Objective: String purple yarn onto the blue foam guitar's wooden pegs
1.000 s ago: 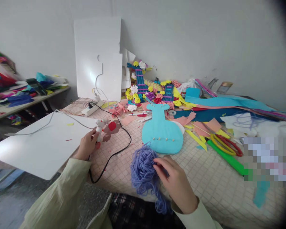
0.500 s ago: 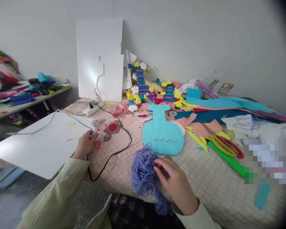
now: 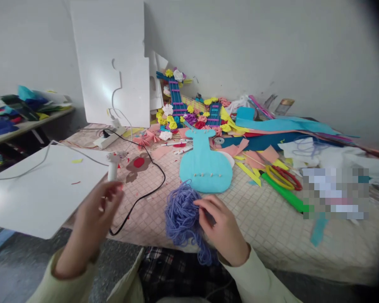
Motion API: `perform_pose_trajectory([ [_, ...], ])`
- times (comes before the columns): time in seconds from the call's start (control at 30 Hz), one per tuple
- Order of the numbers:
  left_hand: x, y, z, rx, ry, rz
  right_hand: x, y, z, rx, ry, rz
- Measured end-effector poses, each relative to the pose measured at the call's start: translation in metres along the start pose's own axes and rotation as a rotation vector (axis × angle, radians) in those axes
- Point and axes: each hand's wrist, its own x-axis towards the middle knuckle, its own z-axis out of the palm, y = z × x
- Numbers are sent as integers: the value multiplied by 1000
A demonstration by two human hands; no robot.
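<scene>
A loose bundle of purple-blue yarn [image 3: 182, 214] lies at the table's front edge, with strands hanging over it. My right hand [image 3: 219, 225] has its thumb and forefinger pinched on the bundle's right side. My left hand [image 3: 96, 210], smeared by motion, is raised with curled fingers apart and nothing visible in them. Just beyond it a white glue gun [image 3: 113, 167] stands on the table beside a white board. Behind the yarn lies a light-blue guitar-shaped piece [image 3: 205, 162] with a row of small pegs across its lower part.
A black cord [image 3: 150, 202] loops across the table from the power strip [image 3: 109, 139]. The white board [image 3: 47, 185] covers the left side. On the right are yellow-and-red-handled scissors [image 3: 282, 179], a green strip [image 3: 284, 193] and paper scraps. Decorated guitar shapes with paper flowers [image 3: 178, 101] stand at the back.
My left hand has let go of the glue gun and drawn back toward me. The right hand keeps its pinch on the yarn. The whole view has shifted.
</scene>
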Motion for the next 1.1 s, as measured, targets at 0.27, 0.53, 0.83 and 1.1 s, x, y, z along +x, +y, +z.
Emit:
perform_pose_trajectory([
  [0.27,-24,82,71,-181,-236,386,-6,-13,-6,102,82,19],
  [0.53,-17,80,100,-268,-409,341,-12,-13,-12,94,142,85],
  [0.83,-5,92,91,-412,-298,274,-19,-37,-50,46,-38,239],
  [1.1,31,140,66,-421,-329,523,-4,-52,-126,14,-61,-164],
])
